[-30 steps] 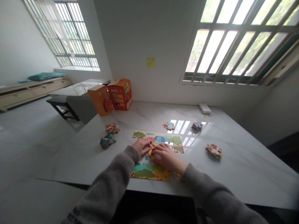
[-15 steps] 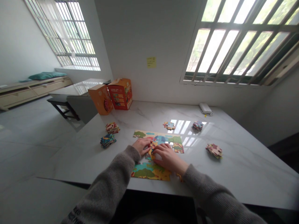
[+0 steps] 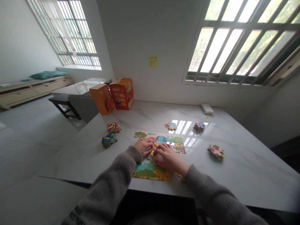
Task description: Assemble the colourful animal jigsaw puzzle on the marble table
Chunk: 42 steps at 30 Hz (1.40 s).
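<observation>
Puzzle (image 3: pixel 152 175) grn/yel/turq w/ tree pics, sleeves (image 3: pixel 112 178) gry, tbl (image 3: pixel 234 178) wht w/ gry veins.

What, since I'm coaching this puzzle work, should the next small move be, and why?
Probably a gentle press by the right hand on the middle pieces, with the left hand steadying them: both hands meet there, and gaps show in the middle of the puzzle. I cannot tell whether those pieces already interlock.

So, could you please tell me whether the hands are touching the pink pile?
Apart: the head view shows white tabletop between the right hand, the nearer, and the pink pile.
</observation>
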Motion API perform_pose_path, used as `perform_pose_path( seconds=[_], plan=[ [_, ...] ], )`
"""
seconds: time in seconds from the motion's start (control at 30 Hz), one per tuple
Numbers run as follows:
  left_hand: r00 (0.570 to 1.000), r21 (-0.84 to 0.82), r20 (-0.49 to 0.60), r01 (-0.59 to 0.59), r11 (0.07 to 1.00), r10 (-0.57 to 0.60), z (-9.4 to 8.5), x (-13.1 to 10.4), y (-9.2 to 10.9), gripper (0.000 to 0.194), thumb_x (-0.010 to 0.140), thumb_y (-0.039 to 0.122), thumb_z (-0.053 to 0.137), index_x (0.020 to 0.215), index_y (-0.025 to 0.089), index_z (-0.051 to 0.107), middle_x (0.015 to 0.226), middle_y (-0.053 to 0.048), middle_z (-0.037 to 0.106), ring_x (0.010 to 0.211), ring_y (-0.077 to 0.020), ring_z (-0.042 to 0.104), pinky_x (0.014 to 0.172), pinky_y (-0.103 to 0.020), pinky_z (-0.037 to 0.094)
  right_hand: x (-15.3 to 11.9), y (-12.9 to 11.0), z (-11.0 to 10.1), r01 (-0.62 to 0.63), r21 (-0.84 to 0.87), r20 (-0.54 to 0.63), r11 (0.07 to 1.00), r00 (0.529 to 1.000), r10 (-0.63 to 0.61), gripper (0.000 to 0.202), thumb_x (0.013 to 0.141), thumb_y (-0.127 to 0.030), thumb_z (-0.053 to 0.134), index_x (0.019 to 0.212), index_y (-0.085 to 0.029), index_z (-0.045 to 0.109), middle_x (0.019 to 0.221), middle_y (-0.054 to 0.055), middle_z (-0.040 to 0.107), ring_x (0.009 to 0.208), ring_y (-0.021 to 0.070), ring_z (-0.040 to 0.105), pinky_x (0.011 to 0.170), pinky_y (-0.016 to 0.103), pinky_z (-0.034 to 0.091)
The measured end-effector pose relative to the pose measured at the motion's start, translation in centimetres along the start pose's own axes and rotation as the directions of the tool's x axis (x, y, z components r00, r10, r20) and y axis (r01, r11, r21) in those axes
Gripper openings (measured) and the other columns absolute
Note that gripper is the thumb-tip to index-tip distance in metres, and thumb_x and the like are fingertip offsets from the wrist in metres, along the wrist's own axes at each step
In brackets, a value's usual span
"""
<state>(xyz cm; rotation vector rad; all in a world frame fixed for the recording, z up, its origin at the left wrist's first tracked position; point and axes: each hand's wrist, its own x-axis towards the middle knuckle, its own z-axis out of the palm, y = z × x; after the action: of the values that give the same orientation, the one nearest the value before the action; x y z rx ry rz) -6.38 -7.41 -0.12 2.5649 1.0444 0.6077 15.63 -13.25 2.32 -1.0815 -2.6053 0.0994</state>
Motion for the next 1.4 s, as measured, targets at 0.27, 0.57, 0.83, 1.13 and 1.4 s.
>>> perform_pose_path(
  seconds=[0.27,0.57,0.83,1.13,1.4],
  plan=[
    [0.997,-0.018,0.042,-0.067,0.998,0.068,-0.7,-0.6,-0.2,0.029,0.072,0.038,0.076,0.094,0.022,0.066,0.134,-0.008,0.063,0.127,-0.0300,0.055,0.112,-0.041,0.035,-0.2,0.1,-0.1,0.030,0.030,-0.009,0.999,1.000,-0.030,0.027,0.083,-0.028,0.071,0.109,-0.023,0.062,0.112,0.008,0.064,0.108,0.0262,0.055,0.096,0.043,0.042],
    [0.998,-0.019,0.061,-0.028,0.999,0.029,-0.3,-0.7,-0.5,0.021,0.078,0.031,0.069,0.097,0.023,0.064,0.137,-0.006,0.062,0.130,-0.0277,0.052,0.118,-0.044,0.025,0.1,0.3,-0.1,0.027,0.016,0.001,1.000,1.000,-0.027,0.024,0.088,-0.033,0.068,0.109,-0.023,0.062,0.115,0.009,0.063,0.106,0.0267,0.054,0.092,0.043,0.044],
    [0.997,0.016,0.078,-0.023,1.000,0.022,-0.7,-0.6,-0.1,0.026,0.072,0.029,0.075,0.094,0.024,0.063,0.134,-0.006,0.063,0.127,-0.0288,0.054,0.116,-0.045,0.026,-3.0,-2.7,-2.0,-0.006,0.098,0.058,0.995,0.998,0.000,0.026,0.091,-0.037,0.066,0.113,-0.024,0.060,0.109,0.009,0.062,0.103,0.0258,0.056,0.094,0.043,0.046],
    [0.992,0.072,0.128,0.000,0.997,-0.009,-1.1,-0.3,0.5,0.019,0.076,0.034,0.073,0.089,0.024,0.065,0.138,-0.002,0.060,0.127,-0.0272,0.053,0.116,-0.046,0.026,-4.4,-4.4,-1.8,-0.106,0.213,0.157,0.971,0.985,0.073,0.041,0.081,-0.032,0.076,0.118,-0.027,0.057,0.118,0.006,0.057,0.110,0.0257,0.050,0.098,0.043,0.045],
    [0.987,0.089,0.162,-0.002,0.996,-0.012,-1.2,-0.2,0.4,0.021,0.076,0.034,0.073,0.093,0.024,0.066,0.140,-0.002,0.058,0.131,-0.0282,0.051,0.116,-0.045,0.028,-3.4,-4.1,-1.2,-0.079,0.212,0.098,0.974,0.993,0.060,0.042,0.079,-0.029,0.077,0.117,-0.025,0.060,0.116,0.007,0.055,0.111,0.0263,0.046,0.101,0.043,0.044]
  ],
)
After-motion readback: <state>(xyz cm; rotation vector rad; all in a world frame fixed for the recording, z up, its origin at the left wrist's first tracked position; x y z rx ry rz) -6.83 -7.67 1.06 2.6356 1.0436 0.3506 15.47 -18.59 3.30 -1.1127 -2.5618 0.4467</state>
